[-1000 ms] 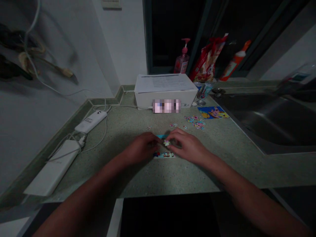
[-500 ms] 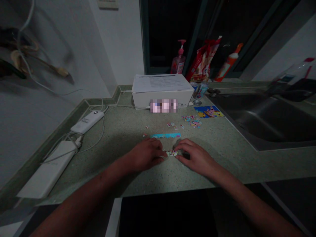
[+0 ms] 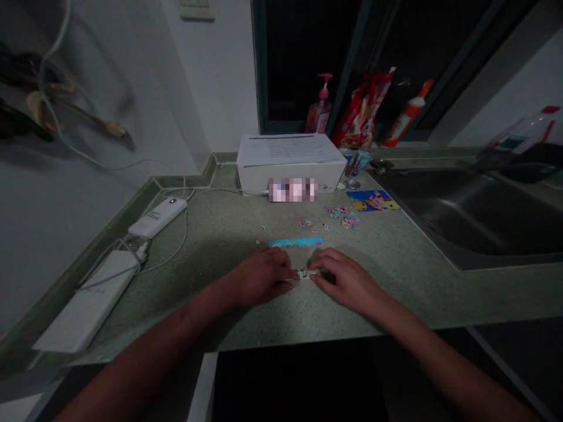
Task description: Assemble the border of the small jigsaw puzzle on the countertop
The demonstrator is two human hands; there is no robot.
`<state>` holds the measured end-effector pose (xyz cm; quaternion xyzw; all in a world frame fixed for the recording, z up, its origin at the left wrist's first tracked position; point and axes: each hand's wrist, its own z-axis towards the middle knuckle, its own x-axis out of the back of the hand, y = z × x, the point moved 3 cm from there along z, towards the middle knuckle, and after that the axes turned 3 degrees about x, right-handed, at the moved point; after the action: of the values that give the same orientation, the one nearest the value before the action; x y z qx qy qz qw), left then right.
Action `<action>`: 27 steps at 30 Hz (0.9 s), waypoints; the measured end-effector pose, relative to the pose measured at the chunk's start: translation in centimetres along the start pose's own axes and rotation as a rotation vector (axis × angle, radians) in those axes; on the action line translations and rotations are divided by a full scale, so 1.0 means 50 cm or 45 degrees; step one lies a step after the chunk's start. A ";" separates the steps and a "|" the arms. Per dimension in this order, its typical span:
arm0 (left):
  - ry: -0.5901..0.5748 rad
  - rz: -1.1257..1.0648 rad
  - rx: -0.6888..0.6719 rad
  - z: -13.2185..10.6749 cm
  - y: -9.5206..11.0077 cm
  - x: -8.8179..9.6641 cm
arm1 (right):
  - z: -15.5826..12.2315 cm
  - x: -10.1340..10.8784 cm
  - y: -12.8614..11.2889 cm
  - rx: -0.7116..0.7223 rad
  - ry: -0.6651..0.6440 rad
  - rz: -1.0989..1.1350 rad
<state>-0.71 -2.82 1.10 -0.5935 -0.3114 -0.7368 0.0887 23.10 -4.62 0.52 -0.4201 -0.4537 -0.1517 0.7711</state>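
Note:
On the counter, a short row of joined jigsaw puzzle pieces [image 3: 303, 274] lies between my two hands. My left hand [image 3: 265, 274] is closed at the row's left end, thumb and fingers on it. At the right end, my right hand [image 3: 339, 272] pinches the row between thumb and forefinger. Fingers hide both ends of the row. Just beyond them is a blue strip of assembled puzzle [image 3: 297, 242]. Loose puzzle pieces [image 3: 348, 220] lie in a pile behind to the right, and a few single pieces [image 3: 307, 223] are scattered nearer the strip.
A colourful picture card [image 3: 373, 200] lies beside the metal sink [image 3: 484, 217] on the right. At the back stands a white box [image 3: 290, 155], with a pixelated object before it. White power banks [image 3: 94, 299] with cables occupy the left side. A pump bottle [image 3: 318, 114] stands behind.
My right hand has shifted slightly left, covering more of the row's right end. My left hand stays nearly in place. The whole view has moved a little.

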 end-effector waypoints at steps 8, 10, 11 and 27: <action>0.014 -0.001 -0.015 0.000 -0.002 -0.003 | -0.003 -0.007 -0.003 0.047 0.029 -0.073; 0.022 -0.001 -0.016 0.000 -0.001 -0.003 | -0.003 -0.008 -0.006 0.054 0.040 -0.090; 0.025 -0.004 -0.017 0.000 -0.001 -0.003 | -0.002 -0.008 -0.008 0.061 0.047 -0.098; 0.017 0.033 -0.013 0.001 0.000 -0.002 | -0.007 -0.013 -0.016 0.120 0.033 -0.172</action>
<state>-0.63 -2.84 1.02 -0.5930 -0.2994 -0.7410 0.0974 22.48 -5.48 0.32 -0.3498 -0.4776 -0.1875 0.7839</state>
